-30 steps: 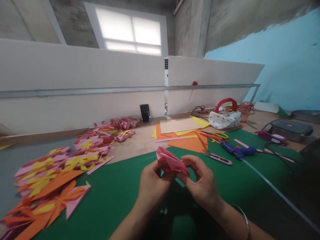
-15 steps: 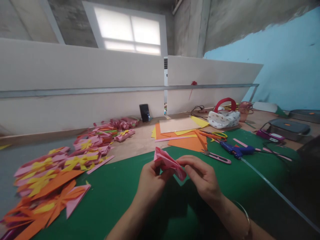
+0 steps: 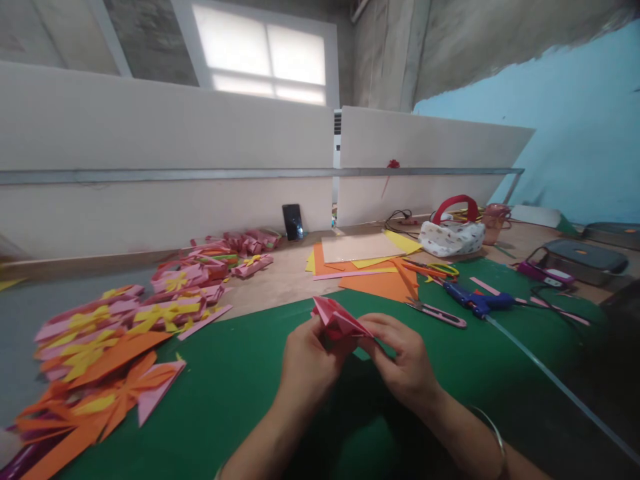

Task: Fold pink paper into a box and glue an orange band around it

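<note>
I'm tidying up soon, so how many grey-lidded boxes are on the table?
2. The nearer box is at right, beyond the blue glue gun; the farther box is behind it, cut off by the picture's edge.

left hand (image 3: pixel 316 353): raised, fingers curled, thumb inward | right hand (image 3: pixel 397 350): close beside it, thumb and fingertips pinched | forearms: angled inward | right wrist (image 3: pixel 445 400): bare, bangle higher up

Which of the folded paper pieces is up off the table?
The folded pink paper pinched between the left hand and right hand; the others lie in the heap at left.
</note>
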`<action>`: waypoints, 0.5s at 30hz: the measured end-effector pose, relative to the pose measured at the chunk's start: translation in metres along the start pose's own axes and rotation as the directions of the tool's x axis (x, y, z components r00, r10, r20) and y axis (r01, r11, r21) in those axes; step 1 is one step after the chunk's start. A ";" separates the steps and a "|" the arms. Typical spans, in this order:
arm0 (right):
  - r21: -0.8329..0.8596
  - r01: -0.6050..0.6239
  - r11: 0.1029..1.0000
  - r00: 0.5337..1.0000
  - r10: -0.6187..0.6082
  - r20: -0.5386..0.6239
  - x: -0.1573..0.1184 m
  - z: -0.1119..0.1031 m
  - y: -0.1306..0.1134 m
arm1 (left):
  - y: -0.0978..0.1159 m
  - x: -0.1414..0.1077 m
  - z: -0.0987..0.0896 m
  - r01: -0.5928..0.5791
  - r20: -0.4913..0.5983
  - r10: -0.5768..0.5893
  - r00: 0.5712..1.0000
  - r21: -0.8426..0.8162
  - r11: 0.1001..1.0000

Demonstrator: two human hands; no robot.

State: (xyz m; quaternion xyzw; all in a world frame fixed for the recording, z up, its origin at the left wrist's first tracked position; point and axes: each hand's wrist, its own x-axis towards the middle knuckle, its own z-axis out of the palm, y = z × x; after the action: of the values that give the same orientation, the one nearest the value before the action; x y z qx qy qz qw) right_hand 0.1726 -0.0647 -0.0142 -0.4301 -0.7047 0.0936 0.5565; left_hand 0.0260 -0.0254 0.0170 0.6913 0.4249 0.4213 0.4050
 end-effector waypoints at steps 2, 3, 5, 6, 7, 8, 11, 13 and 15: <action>0.044 -0.028 0.999 0.998 0.026 0.050 0.001 -0.002 0.000 | -0.001 0.001 0.001 0.014 0.019 -0.014 1.000 -0.048 0.999; 0.090 -0.065 0.994 0.996 0.059 0.074 0.001 -0.003 -0.001 | -0.002 0.002 0.001 0.017 0.032 -0.015 0.999 -0.072 0.997; 0.216 -0.201 0.956 0.979 0.187 0.082 0.004 -0.005 0.000 | -0.003 0.003 0.002 0.019 0.056 -0.014 0.998 -0.101 0.995; 0.281 -0.286 0.916 0.958 0.278 0.070 0.006 -0.005 0.000 | -0.003 0.003 0.003 0.022 0.072 -0.014 0.997 -0.110 0.994; 0.335 -0.373 0.865 0.926 0.372 0.070 0.008 -0.005 0.000 | -0.004 0.004 0.003 0.027 0.092 -0.016 0.996 -0.119 0.993; 0.371 -0.452 0.811 0.887 0.453 0.089 0.011 -0.006 0.001 | -0.004 0.004 0.003 0.033 0.118 -0.018 0.993 -0.131 0.991; 0.366 -0.560 0.743 0.829 0.509 0.233 0.023 -0.010 -0.001 | -0.004 0.004 0.002 0.044 0.179 -0.016 0.984 -0.156 0.987; 0.322 -0.533 0.783 0.842 0.451 0.297 0.033 -0.016 -0.006 | -0.004 0.003 0.000 0.037 0.173 -0.018 0.985 -0.109 0.993; 0.251 -0.489 0.835 0.853 0.398 0.337 0.041 -0.023 -0.013 | -0.004 0.002 0.000 0.011 0.126 -0.017 0.992 0.041 0.999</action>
State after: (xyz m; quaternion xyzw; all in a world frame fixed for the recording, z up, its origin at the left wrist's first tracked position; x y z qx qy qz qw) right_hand 0.1857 -0.0518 0.0314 -0.4672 -0.6282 0.3948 0.4809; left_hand 0.0253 -0.0222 0.0143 0.7217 0.4116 0.3652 0.4201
